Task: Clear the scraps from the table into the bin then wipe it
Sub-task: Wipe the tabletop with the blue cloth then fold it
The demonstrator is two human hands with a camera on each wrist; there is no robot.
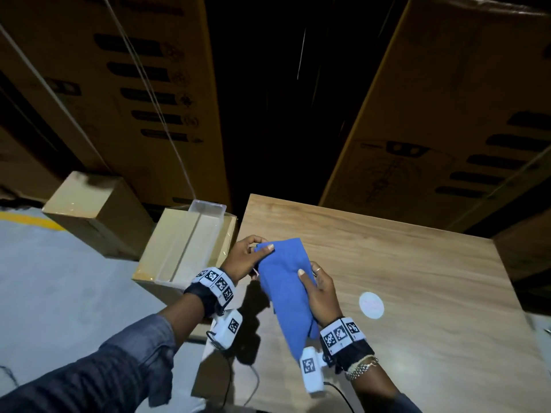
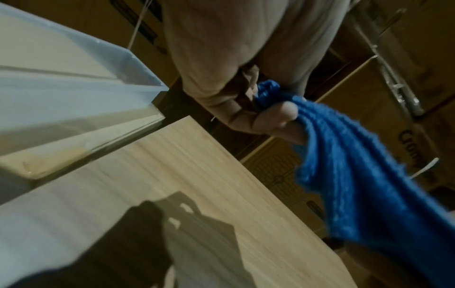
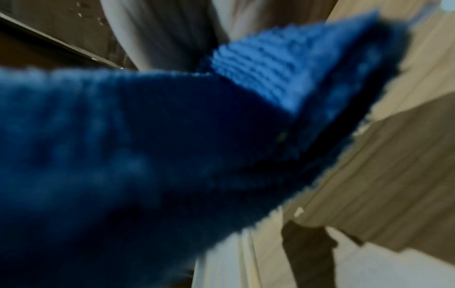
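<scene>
The wooden table (image 1: 402, 263) has a pale grain top, and its far left corner sits at about 11 o'clock, just beside a clear plastic bin (image 1: 190, 245). A round white sticker (image 1: 371, 304) lies flat on the table at about 3 o'clock from its middle, toward the near side. Dark shadows (image 1: 253, 317) fall across the near left part of the top, at about 8 o'clock.
</scene>
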